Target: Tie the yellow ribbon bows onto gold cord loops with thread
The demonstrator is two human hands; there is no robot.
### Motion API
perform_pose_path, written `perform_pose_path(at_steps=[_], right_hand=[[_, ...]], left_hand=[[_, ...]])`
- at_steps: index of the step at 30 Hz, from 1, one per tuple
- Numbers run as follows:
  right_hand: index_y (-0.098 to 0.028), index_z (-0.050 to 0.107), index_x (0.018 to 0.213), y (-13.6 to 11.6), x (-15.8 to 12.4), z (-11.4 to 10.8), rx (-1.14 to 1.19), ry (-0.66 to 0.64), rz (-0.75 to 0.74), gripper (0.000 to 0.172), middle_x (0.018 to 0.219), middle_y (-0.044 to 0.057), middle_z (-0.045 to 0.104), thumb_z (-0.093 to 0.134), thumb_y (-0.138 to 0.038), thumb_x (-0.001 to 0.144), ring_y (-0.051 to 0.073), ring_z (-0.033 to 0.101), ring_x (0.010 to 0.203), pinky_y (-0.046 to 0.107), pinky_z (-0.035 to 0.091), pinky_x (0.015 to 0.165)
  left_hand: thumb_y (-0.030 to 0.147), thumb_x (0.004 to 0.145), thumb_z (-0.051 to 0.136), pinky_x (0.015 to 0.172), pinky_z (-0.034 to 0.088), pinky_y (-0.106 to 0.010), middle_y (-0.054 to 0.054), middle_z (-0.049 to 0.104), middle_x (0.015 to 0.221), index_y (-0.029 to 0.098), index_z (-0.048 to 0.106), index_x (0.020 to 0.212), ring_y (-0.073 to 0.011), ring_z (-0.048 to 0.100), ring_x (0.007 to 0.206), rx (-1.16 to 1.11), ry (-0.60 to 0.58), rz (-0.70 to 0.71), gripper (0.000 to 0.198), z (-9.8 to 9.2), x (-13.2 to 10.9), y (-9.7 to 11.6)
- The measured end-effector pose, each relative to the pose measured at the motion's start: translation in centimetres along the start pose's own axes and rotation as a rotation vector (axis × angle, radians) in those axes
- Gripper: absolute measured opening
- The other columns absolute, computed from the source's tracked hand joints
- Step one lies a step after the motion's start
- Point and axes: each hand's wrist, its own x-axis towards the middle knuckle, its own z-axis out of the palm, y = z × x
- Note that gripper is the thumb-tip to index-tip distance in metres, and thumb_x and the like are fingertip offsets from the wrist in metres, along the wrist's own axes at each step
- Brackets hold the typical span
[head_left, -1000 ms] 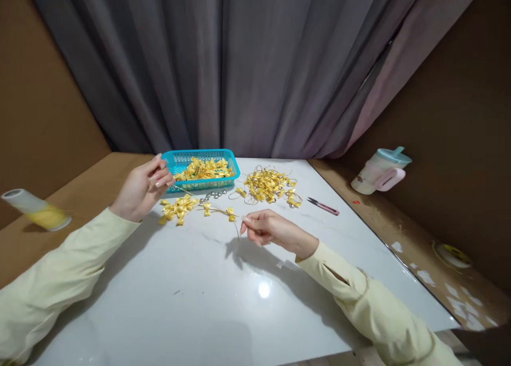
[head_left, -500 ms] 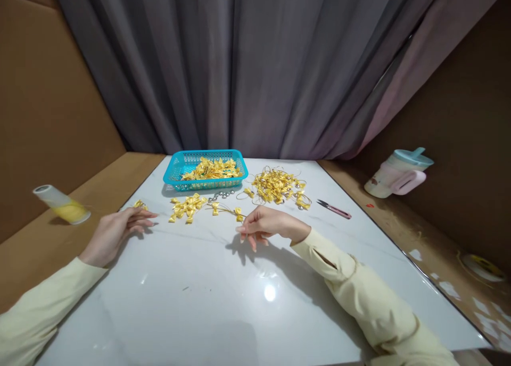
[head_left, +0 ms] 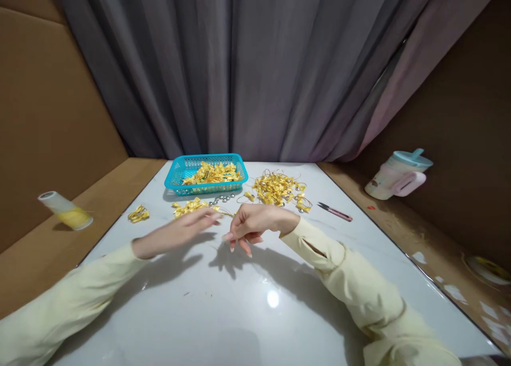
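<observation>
My left hand (head_left: 179,233) reaches over the white table with its fingers stretched out, holding nothing. Its fingertips are close to my right hand (head_left: 251,223), whose thumb and index finger are pinched together. What that pinch holds is too small to make out. Behind my left hand lies a loose heap of yellow ribbon bows (head_left: 187,207), partly covered by it. Several silver beads (head_left: 223,198) sit just beyond. A bit of gold cord (head_left: 227,214) shows between the two hands. Past my right hand is a pile of yellow bows with cords and beads (head_left: 275,188).
A blue basket (head_left: 170,182) containing yellow bows stands at the back. Thread snips (head_left: 335,211) lie to the right. A small yellow cluster (head_left: 138,214) is at the left, near a spool of yellow thread (head_left: 69,213). A lidded cup (head_left: 395,175) stands beyond the right edge.
My left hand has left the small yellow cluster and moved right, toward my right hand. The right hand, still pinched, has shifted slightly left.
</observation>
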Motion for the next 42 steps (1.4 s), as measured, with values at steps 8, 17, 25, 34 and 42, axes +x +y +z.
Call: perform_pose_path(at_steps=[8, 17, 25, 34, 42], right_hand=[[-0.012, 0.07, 0.097, -0.8, -5.0, 0.8, -0.293, 0.257, -0.149, 0.021, 0.052, -0.003, 0.059, 0.055, -0.023, 0.086, 0.003, 0.049, 0.039, 0.014, 0.038, 0.044], [-0.015, 0.07, 0.1, -0.9, -6.9, 1.7, -0.351, 0.325, -0.218, 0.022, 0.058, -0.002, 0.061, 0.053, -0.023, 0.088, 0.004, 0.055, 0.043, 0.013, 0.044, 0.05], [-0.018, 0.063, 0.116, -1.3, -8.6, 1.0, -0.425, 0.358, -0.249, 0.034, 0.071, 0.0, 0.069, 0.063, -0.02, 0.083, 0.008, 0.062, 0.052, 0.015, 0.047, 0.055], [-0.015, 0.064, 0.107, -0.9, -11.3, -0.1, -0.739, 0.645, -0.143, 0.04, 0.087, 0.004, 0.07, 0.073, -0.034, 0.073, 0.011, 0.062, 0.061, 0.02, 0.045, 0.058], [-0.017, 0.07, 0.097, -1.6, -9.4, 1.2, -0.736, 0.608, -0.168, 0.033, 0.083, 0.003, 0.07, 0.07, -0.043, 0.076, 0.011, 0.059, 0.06, 0.021, 0.041, 0.058]], left_hand=[[0.054, 0.089, 0.04, 0.056, 0.037, -0.022, -0.001, 0.057, 0.068, 0.014, 0.063, 0.098, -0.0109, 0.045, 0.058, -0.064, -0.418, 0.173, 0.047, 3.5, 3.9, 4.8], [0.039, 0.086, 0.052, 0.051, 0.034, -0.018, 0.002, 0.049, 0.065, 0.013, 0.061, 0.076, -0.0076, 0.043, 0.057, -0.063, -0.623, 0.193, 0.029, 2.0, 5.0, 6.0], [0.04, 0.08, 0.061, 0.041, 0.022, -0.019, 0.006, 0.039, 0.052, 0.012, 0.058, 0.076, -0.0049, 0.03, 0.043, -0.302, -0.631, 0.05, 0.028, 2.0, 5.6, 5.0], [0.037, 0.082, 0.061, 0.04, 0.02, -0.019, 0.006, 0.04, 0.049, 0.011, 0.064, 0.079, -0.0047, 0.03, 0.042, -0.309, -0.541, 0.033, 0.027, 1.9, 5.2, 5.3], [0.034, 0.082, 0.06, 0.045, 0.027, -0.018, 0.005, 0.046, 0.05, 0.012, 0.065, 0.076, -0.0055, 0.037, 0.046, -0.198, -0.502, 0.137, 0.024, 1.7, 5.2, 5.4]])
